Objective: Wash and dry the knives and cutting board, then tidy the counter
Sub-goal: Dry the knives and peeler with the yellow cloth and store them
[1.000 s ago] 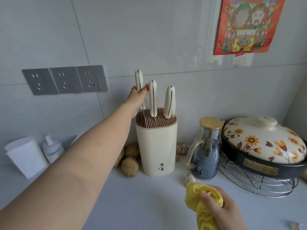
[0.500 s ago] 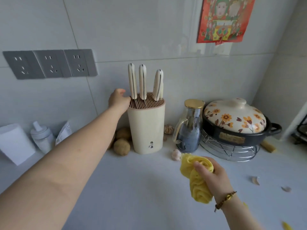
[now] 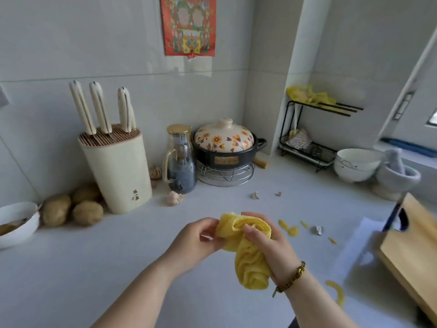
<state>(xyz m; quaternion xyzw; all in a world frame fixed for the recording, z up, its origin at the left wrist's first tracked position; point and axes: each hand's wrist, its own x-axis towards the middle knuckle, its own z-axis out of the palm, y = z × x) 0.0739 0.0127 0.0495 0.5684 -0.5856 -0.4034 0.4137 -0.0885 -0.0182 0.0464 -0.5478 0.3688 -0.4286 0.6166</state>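
Yellow cloth [image 3: 248, 252] bunched over counter [image 3: 118, 268], right hand [image 3: 272, 247] gripping, left hand [image 3: 196, 240] fingers [image 3: 209, 227] pinching its edge

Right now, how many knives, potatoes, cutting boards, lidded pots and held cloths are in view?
Knives: 3
Potatoes: 3
Cutting board: 1
Lidded pot: 1
Cloth, held: 1
Total: 9
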